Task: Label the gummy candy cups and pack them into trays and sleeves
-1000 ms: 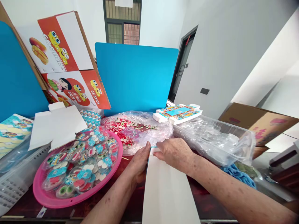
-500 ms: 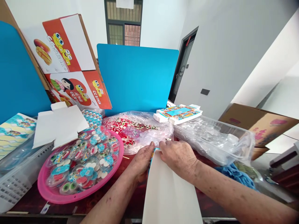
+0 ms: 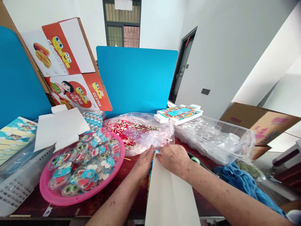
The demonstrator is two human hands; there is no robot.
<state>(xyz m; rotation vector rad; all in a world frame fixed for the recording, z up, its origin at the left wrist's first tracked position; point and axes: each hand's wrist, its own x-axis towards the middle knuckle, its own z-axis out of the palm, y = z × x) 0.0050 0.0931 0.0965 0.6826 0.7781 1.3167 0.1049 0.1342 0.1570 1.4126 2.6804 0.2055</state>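
Note:
A paperboard display box [image 3: 170, 197], white inside with a colourful printed outer side, stretches from the front edge of the view up to both hands. My left hand [image 3: 144, 164] grips its far left corner, thumb on top along the printed edge. Bent over the far end, my right hand [image 3: 173, 159] pinches the board there; its fingertips are partly hidden behind the hand. Just beyond lies a clear plastic bag [image 3: 160, 133] of red, white and green eye-shaped candies. To the left is a pink basket [image 3: 121, 150] filled with clear candy packs bearing blue labels.
A folded printed box [image 3: 180, 113] rests on a clear bin [image 3: 249, 141] of plastic shells at right. White board [image 3: 60, 125] and a white basket [image 3: 21, 188] are at left. Behind stand a blue panel [image 3: 136, 78] and a carton [image 3: 77, 62]. A blue cloth [image 3: 244, 188] lies at right.
My right hand has shifted slightly left and down at the box's far end. The box has tilted a little, showing more of its printed left side. The view has moved slightly.

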